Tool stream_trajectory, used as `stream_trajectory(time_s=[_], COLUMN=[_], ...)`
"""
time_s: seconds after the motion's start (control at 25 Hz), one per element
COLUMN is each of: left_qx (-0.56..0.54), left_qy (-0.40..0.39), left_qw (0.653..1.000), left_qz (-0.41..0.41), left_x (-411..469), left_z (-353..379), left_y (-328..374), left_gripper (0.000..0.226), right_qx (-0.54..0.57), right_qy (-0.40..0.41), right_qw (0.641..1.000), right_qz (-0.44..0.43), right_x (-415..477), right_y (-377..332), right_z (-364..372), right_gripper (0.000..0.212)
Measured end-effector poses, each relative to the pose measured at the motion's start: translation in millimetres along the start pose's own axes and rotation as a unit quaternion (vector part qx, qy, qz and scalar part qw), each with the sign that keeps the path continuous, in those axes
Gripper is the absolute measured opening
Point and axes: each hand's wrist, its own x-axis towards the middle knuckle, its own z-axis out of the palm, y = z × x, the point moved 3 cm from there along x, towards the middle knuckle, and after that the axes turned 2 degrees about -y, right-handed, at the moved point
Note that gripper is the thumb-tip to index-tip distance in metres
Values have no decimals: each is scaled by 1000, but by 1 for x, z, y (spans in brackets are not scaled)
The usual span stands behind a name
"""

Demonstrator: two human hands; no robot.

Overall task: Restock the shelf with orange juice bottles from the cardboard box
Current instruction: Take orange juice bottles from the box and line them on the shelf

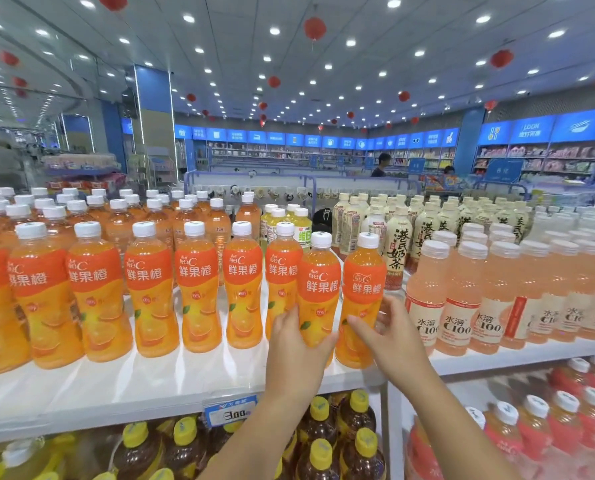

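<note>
Several orange juice bottles with white caps and orange labels stand in rows on the white top shelf [150, 379]. My left hand [296, 344] is wrapped around the lower part of one orange juice bottle [318, 285] at the right end of the front row. My right hand [389, 327] grips the neighbouring orange juice bottle [363, 289] at the row's far right. Both bottles stand upright, close to the shelf's front edge. The cardboard box is out of view.
Pale pink drink bottles [462, 299] stand directly right of my right hand. Milk tea bottles [398, 244] and yellow-green bottles [282, 223] stand behind. A price tag [228, 408] hangs on the shelf edge. Yellow-capped tea bottles [323, 431] fill the lower shelf. People stand far back.
</note>
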Motion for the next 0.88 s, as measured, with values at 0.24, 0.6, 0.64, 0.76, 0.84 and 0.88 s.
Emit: stream_trajectory(time_s=[0.24,0.6,0.64,0.76,0.84,0.88], left_qx=[33,99,116,158,205,229], left_qy=[16,41,47,53,46,41], left_qw=[999,994,992,986,978,973], left_qz=[-16,-5,1,14,3,-6], left_x=[-13,-1,-1,2,5,7], left_z=[1,10,10,13,15,15], left_y=[-22,-6,-4,0,5,7], left_gripper=[56,26,27,30,33,33], right_qx=[-82,-204,-213,-210,-228,-238], right_qy=[106,133,127,121,118,112], right_qw=[991,970,969,970,966,964], right_qz=[-12,-9,-3,18,28,41], right_x=[-22,-18,-15,-7,0,4], right_y=[10,10,9,4,0,-2], right_z=[11,27,27,28,27,26], right_gripper=[38,30,29,19,14,13])
